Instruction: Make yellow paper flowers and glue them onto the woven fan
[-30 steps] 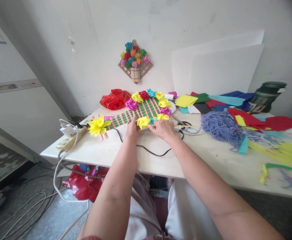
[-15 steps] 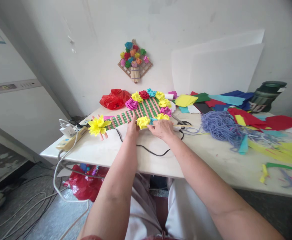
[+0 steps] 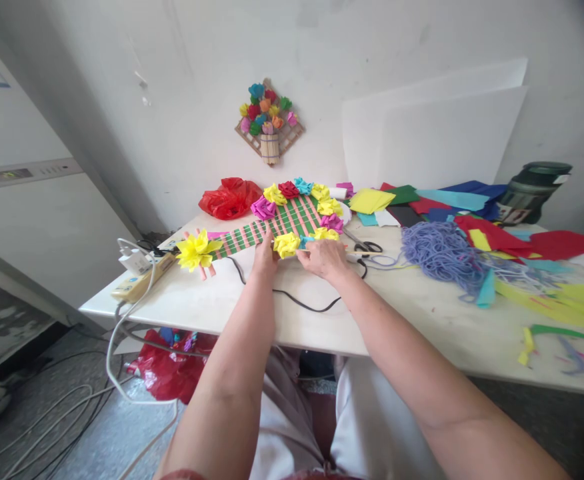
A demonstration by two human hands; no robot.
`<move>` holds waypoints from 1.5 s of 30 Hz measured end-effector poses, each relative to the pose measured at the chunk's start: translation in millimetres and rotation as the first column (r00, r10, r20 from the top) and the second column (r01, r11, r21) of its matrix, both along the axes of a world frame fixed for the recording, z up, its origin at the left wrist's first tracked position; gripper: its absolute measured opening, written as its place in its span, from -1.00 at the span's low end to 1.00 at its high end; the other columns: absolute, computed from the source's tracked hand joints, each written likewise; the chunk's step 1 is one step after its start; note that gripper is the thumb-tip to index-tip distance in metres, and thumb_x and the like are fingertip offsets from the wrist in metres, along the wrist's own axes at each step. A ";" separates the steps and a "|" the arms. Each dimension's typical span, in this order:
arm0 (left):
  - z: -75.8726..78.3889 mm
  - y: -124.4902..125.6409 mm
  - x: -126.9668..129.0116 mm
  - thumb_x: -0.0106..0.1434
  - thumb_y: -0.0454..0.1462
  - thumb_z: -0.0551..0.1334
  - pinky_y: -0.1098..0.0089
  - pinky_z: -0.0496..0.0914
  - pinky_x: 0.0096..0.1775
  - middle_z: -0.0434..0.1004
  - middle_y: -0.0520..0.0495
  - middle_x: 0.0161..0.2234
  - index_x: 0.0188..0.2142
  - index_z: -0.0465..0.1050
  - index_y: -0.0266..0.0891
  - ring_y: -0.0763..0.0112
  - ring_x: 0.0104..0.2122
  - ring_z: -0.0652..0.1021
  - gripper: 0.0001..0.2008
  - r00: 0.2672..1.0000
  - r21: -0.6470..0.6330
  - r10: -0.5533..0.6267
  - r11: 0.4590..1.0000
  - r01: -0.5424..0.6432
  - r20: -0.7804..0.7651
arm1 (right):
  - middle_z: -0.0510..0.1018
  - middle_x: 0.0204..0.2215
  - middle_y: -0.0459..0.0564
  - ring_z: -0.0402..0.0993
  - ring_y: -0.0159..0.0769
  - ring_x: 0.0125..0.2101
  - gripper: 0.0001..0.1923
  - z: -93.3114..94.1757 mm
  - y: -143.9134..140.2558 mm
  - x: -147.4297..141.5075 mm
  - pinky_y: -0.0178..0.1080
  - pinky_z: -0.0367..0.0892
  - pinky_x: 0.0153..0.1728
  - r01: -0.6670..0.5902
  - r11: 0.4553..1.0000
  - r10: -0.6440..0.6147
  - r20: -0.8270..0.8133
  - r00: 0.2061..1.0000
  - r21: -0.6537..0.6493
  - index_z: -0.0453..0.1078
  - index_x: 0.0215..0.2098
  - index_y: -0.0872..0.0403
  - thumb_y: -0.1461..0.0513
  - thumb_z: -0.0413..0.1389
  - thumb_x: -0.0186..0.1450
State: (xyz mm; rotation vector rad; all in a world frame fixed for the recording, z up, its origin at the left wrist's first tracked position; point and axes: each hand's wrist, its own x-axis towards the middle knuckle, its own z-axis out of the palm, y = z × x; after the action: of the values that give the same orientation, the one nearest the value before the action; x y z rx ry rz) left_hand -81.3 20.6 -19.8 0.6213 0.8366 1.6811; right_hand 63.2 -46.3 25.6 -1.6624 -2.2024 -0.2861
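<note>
A woven green-and-pink paper fan [image 3: 292,217] lies on the white table [image 3: 252,307], its edge ringed with paper flowers. Its striped handle [image 3: 237,239] runs left to a large yellow paper flower [image 3: 195,251]. My left hand [image 3: 265,257] rests on the fan's near edge beside a yellow flower [image 3: 287,244]. My right hand [image 3: 326,257] pinches at the rim between that flower and another yellow one [image 3: 325,233], fingertips on a blue bit of paper [image 3: 306,240].
Scissors [image 3: 368,247] and a black cable [image 3: 307,307] lie near my right hand. Purple yarn [image 3: 439,252] and coloured paper sheets [image 3: 477,207] cover the right side. A red bag [image 3: 228,198] sits behind, a power strip [image 3: 139,277] at the left edge, a flower decoration [image 3: 269,123] on the wall.
Almost nothing differs. My right hand has shifted slightly left along the fan's rim; the left hand stays put.
</note>
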 end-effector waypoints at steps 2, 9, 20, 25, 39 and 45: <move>-0.2 -0.5 0.4 0.05 0.02 0.31 0.49 0.22 -0.58 0.42 0.06 -0.61 -0.43 0.29 -0.24 0.51 -0.67 0.44 -0.60 1.000 0.009 -0.001 1.000 0.001 0.003 | 0.61 -0.35 0.15 0.52 -0.06 -0.28 -0.53 -0.5 0.2 -0.4 -0.18 0.26 -0.31 -0.003 1.000 0.003 -0.006 1.000 0.011 0.54 -0.31 0.11 0.02 -0.12 0.28; -2.5 1.1 0.0 0.03 0.01 0.33 0.47 0.26 -0.56 0.45 0.04 -0.57 -0.38 0.31 -0.24 0.49 -0.64 0.47 -0.60 1.000 0.047 -0.025 0.999 0.025 0.003 | 0.61 -0.34 0.16 0.52 -0.06 -0.27 -0.53 -1.5 1.8 -1.6 -0.17 0.26 -0.31 0.017 1.000 -0.017 -0.002 1.000 0.010 0.54 -0.30 0.12 0.03 -0.12 0.28; -2.8 1.9 0.0 0.06 0.00 0.31 0.47 0.27 -0.56 0.44 0.04 -0.58 -0.38 0.32 -0.25 0.47 -0.64 0.47 -0.62 1.000 0.027 -0.027 0.999 0.027 0.005 | 0.60 -0.33 0.16 0.52 -0.08 -0.27 -0.55 -1.0 1.2 -1.5 -0.18 0.27 -0.30 0.020 1.000 -0.020 -0.007 1.000 -0.001 0.54 -0.28 0.13 0.06 -0.11 0.27; -2.6 2.0 0.1 0.06 0.01 0.31 0.47 0.25 -0.56 0.38 0.08 -0.63 -0.42 0.30 -0.24 0.50 -0.67 0.44 -0.62 1.000 0.017 -0.007 1.000 0.007 0.004 | 0.61 -0.34 0.16 0.52 -0.08 -0.29 -0.56 -1.9 1.5 -1.0 -0.19 0.26 -0.32 0.010 1.000 -0.010 -0.009 1.000 0.011 0.53 -0.30 0.13 0.07 -0.11 0.26; 1.5 -2.9 1.7 0.03 0.04 0.32 0.47 0.26 -0.57 0.38 0.07 -0.64 -0.46 0.26 -0.21 0.49 -0.66 0.43 -0.60 1.000 0.014 -0.015 1.000 0.015 -0.002 | 0.61 -0.35 0.16 0.52 -0.10 -0.29 -0.54 -3.9 2.8 -2.9 -0.20 0.25 -0.30 -0.010 1.000 0.010 -0.024 1.000 0.025 0.54 -0.29 0.13 0.04 -0.11 0.27; -1.6 0.9 0.3 0.06 0.01 0.30 0.47 0.28 -0.55 0.41 0.06 -0.60 -0.43 0.30 -0.23 0.49 -0.64 0.45 -0.63 1.000 0.023 -0.029 0.999 0.028 0.009 | 0.61 -0.32 0.15 0.51 -0.12 -0.27 -0.54 -4.1 2.5 -1.4 -0.21 0.24 -0.28 -0.017 1.000 0.017 -0.026 1.000 0.021 0.52 -0.26 0.12 0.04 -0.14 0.30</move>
State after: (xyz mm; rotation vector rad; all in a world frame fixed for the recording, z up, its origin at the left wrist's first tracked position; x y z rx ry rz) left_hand -80.9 21.5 -21.4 0.6378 0.7991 1.6687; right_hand 61.8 -43.8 21.5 -1.6268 -2.1865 -0.2801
